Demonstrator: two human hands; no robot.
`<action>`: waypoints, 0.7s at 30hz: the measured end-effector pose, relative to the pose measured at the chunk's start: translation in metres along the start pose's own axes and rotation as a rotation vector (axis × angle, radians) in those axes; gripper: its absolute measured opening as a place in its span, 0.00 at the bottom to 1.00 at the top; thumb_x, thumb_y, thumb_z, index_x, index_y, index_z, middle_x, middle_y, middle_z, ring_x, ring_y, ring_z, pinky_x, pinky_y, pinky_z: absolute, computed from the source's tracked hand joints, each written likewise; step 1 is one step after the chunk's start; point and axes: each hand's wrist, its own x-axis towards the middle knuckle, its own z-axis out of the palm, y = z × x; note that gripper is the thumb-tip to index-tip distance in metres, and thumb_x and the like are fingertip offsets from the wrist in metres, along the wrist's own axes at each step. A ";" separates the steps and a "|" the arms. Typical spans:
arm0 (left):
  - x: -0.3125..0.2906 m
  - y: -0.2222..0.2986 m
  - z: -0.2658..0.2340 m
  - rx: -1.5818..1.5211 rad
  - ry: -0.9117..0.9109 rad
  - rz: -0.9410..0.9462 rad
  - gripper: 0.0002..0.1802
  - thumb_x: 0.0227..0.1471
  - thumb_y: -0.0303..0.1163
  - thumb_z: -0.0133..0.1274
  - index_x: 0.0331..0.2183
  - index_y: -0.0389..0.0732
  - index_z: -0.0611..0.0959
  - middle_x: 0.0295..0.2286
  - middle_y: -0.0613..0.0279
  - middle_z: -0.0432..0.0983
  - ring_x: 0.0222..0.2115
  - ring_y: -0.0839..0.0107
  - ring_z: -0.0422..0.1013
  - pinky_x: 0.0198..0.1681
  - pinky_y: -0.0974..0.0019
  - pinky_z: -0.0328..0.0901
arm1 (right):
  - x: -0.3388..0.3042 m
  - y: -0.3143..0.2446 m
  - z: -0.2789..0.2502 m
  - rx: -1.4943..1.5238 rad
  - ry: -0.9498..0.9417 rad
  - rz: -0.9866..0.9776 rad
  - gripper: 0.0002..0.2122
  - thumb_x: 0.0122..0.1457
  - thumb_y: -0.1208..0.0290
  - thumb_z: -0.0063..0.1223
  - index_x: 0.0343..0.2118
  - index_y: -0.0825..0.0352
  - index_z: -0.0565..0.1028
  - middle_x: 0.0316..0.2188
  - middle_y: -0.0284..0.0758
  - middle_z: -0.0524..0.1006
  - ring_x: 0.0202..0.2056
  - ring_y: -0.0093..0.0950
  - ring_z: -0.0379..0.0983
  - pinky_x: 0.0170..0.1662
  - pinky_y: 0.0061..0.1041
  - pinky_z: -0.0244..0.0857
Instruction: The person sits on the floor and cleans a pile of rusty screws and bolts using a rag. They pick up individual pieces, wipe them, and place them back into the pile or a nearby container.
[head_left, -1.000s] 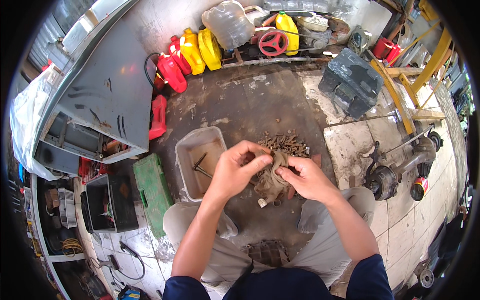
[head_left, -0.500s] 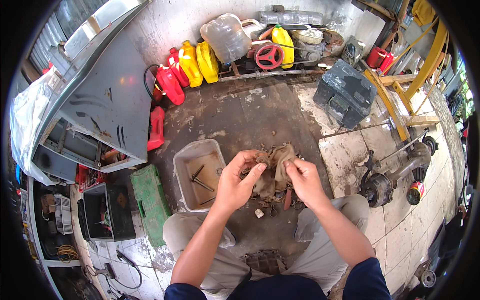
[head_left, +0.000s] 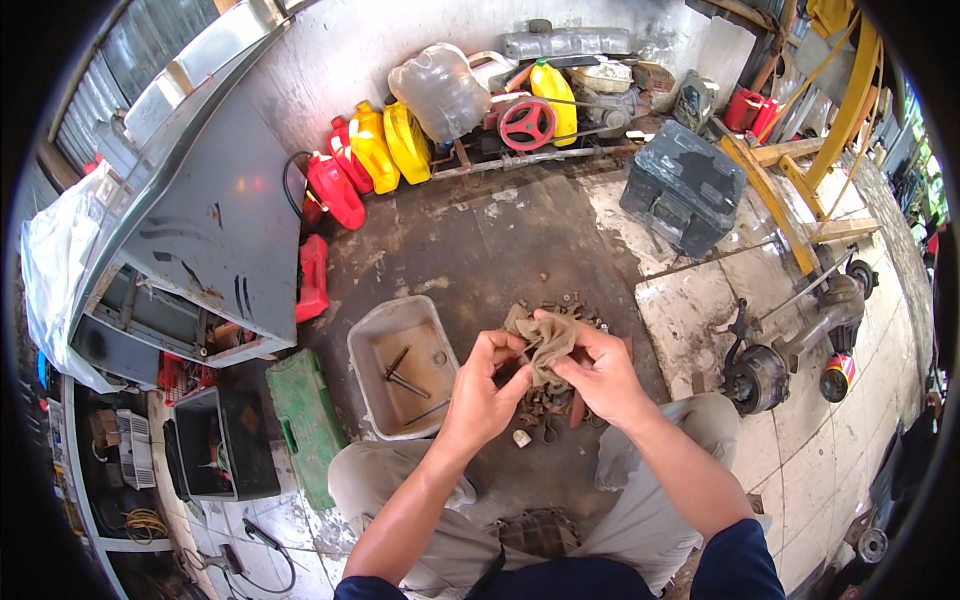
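Head view: we hold a dirty tan rag (head_left: 545,340) between both hands above the stained concrete floor (head_left: 480,240). Left hand (head_left: 487,390) is pinched shut on the rag's lower fold, right hand (head_left: 598,372) is closed on its upper right side, fingers wrapped over the cloth. Whether a small part sits inside the rag, we cannot tell. Compared with a second ago the hands have risen off the pile of rusty bolts and nuts (head_left: 550,400), which now lies just below them between our knees, and the rag is bunched tighter; looks like wiping is underway on something picked from the pile. Just left of the hands sits a grey plastic tub (head_left: 372,345) with a few bolts in murky liquid. A green case (head_left: 305,420) lies left of the tub. Red and yellow jerrycans (head_left: 372,160) line the far wall.
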 end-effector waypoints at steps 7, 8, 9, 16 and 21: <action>-0.003 0.003 0.014 -0.052 0.056 0.015 0.13 0.54 0.25 0.53 0.41 0.33 0.70 0.33 0.50 0.77 0.35 0.66 0.76 0.39 0.66 0.69 | 0.006 0.011 -0.013 -0.001 0.157 -0.078 0.14 0.57 0.84 0.51 0.48 0.71 0.71 0.38 0.31 0.77 0.39 0.17 0.72 0.45 0.20 0.66; -0.003 -0.001 0.014 0.030 0.019 0.038 0.12 0.54 0.26 0.54 0.40 0.33 0.71 0.32 0.50 0.78 0.34 0.65 0.76 0.38 0.66 0.69 | 0.006 0.009 -0.013 0.001 0.196 -0.095 0.14 0.57 0.84 0.51 0.47 0.70 0.71 0.38 0.31 0.77 0.39 0.17 0.71 0.45 0.20 0.66; -0.003 -0.004 0.014 0.111 -0.018 0.061 0.11 0.55 0.26 0.54 0.39 0.32 0.72 0.30 0.50 0.78 0.32 0.65 0.77 0.37 0.66 0.69 | 0.006 0.010 -0.013 0.011 0.165 -0.091 0.15 0.57 0.84 0.51 0.48 0.70 0.71 0.39 0.31 0.76 0.39 0.17 0.71 0.45 0.20 0.66; -0.012 0.017 0.006 0.107 0.046 0.030 0.10 0.54 0.28 0.55 0.36 0.33 0.74 0.28 0.48 0.77 0.30 0.63 0.76 0.32 0.63 0.68 | 0.007 -0.009 -0.020 -0.009 -0.068 0.074 0.21 0.53 0.87 0.49 0.52 0.70 0.68 0.49 0.32 0.72 0.49 0.22 0.68 0.53 0.23 0.62; -0.011 0.015 0.004 0.191 0.042 0.102 0.10 0.52 0.28 0.57 0.35 0.34 0.74 0.27 0.49 0.76 0.28 0.57 0.74 0.31 0.61 0.67 | 0.008 -0.007 -0.023 -0.187 -0.040 0.019 0.14 0.60 0.79 0.49 0.49 0.67 0.71 0.42 0.30 0.76 0.43 0.18 0.71 0.48 0.22 0.65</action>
